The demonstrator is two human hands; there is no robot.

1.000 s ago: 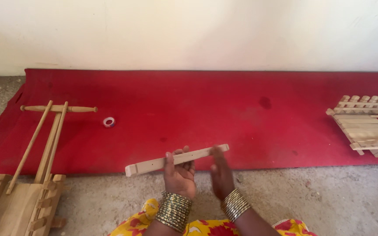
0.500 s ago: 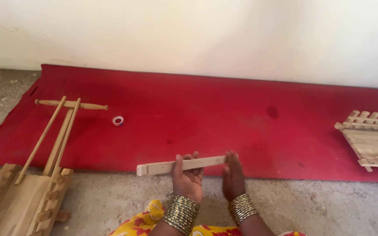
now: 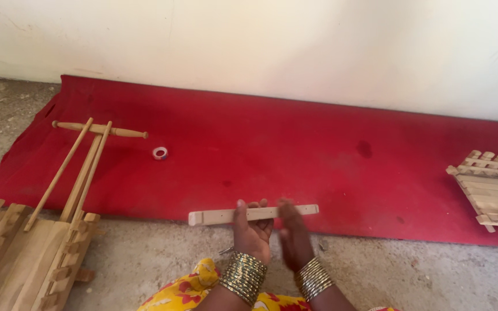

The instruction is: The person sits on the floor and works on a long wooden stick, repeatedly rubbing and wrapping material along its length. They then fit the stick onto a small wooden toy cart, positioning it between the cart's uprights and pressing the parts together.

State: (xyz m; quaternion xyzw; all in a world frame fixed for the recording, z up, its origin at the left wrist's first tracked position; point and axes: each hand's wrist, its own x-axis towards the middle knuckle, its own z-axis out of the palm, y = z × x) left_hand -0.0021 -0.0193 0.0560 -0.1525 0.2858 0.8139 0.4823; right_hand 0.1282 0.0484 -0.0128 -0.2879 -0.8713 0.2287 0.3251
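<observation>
The flat slat [image 3: 253, 214] is showing pale, bare, matt wood, as are the wooden frames [image 3: 30, 265] and rods [image 3: 79, 167]. The red mat [image 3: 295, 150] is looking like matt cloth, lying on rough, gritty concrete floor [image 3: 410, 276]. Stacked bangles [image 3: 243, 276] are glinting like metal.

Wooden slat [image 3: 253, 214] now level; right hand [image 3: 293, 237] off it.

A floor workshop for woodcraft: red mat [image 3: 295, 150] on bare concrete floor [image 3: 410, 276], slatted wooden frames [image 3: 27, 259] at its edges.
</observation>
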